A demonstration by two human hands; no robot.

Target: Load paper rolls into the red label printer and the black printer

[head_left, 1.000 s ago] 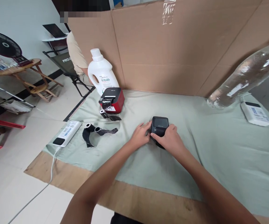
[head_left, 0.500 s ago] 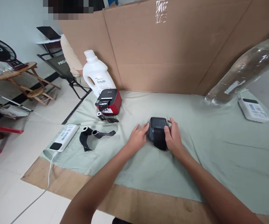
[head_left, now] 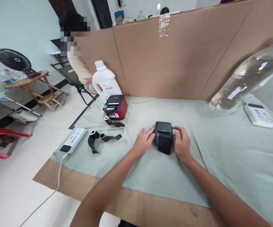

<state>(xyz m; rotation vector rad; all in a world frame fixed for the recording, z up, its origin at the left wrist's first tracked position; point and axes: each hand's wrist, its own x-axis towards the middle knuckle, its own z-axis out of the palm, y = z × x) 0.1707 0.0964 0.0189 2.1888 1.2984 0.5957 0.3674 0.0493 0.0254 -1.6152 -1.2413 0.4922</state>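
A small black portable printer lies on the cloth in front of me, a wide strip of black paper hanging out of its front. Its top lid looks closed. My left hand rests its fingertips along the printer's left side, fingers fairly straight. On the opposite side, my right hand has its thumb and bent fingers at the printer's right edge. Between them the two hands hold it by its sides. Farther left are black paper rolls with loose, curling ends.
A red and black printer stands before a white detergent bottle. White power banks lie left and right, the left one cabled. A large water bottle leans against the cardboard wall. A person sits behind.
My right thumb has moved off the printer's top to its right side. My left fingers stay at the left side. The camera view has tilted upward and shifted left.
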